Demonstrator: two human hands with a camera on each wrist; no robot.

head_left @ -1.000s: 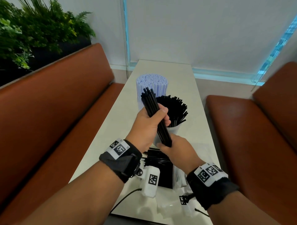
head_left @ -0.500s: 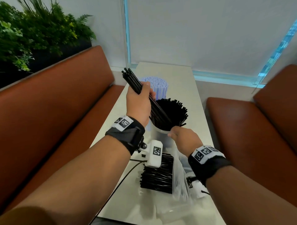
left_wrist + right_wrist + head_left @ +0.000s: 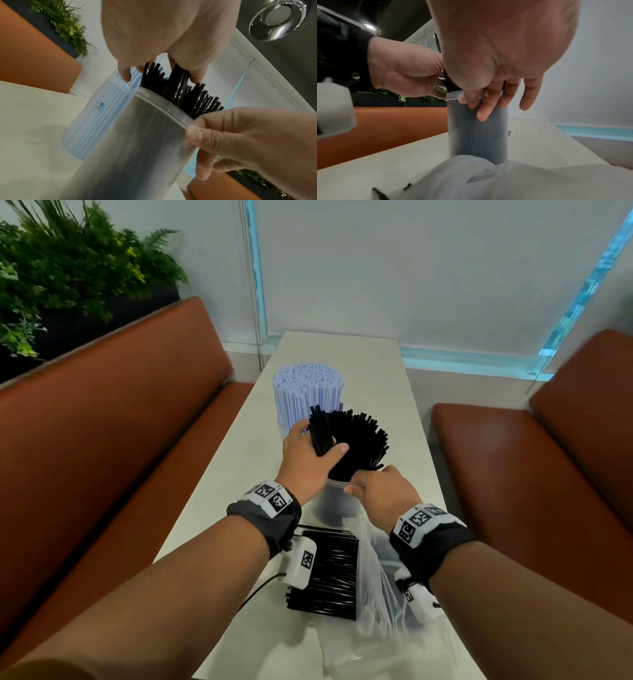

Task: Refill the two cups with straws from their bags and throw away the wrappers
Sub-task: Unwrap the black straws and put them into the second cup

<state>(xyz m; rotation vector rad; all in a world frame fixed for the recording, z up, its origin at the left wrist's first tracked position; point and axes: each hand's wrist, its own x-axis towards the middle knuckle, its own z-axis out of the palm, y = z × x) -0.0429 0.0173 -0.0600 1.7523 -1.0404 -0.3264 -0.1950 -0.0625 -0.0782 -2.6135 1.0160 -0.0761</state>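
A clear cup (image 3: 334,503) packed with black straws (image 3: 363,443) stands mid-table; the same cup (image 3: 137,142) (image 3: 477,135) fills both wrist views. My left hand (image 3: 310,460) grips a bundle of black straws (image 3: 320,433) whose lower ends are down inside the cup. My right hand (image 3: 376,494) holds the cup's rim, thumb outside and fingers on the wall. Behind it stands a second cup of white-and-blue straws (image 3: 306,395). A loose pile of black straws (image 3: 325,573) lies near me, half inside a clear plastic bag (image 3: 371,587).
The narrow white table (image 3: 342,350) runs between two brown leather benches (image 3: 102,446) (image 3: 531,474). Crumpled clear wrappers (image 3: 359,652) lie at the table's near end. A green plant (image 3: 68,275) stands behind the left bench.
My left hand has lowered its bundle of black straws from above the cup down into it. My right hand has moved from the bundle's lower end to the cup's rim.
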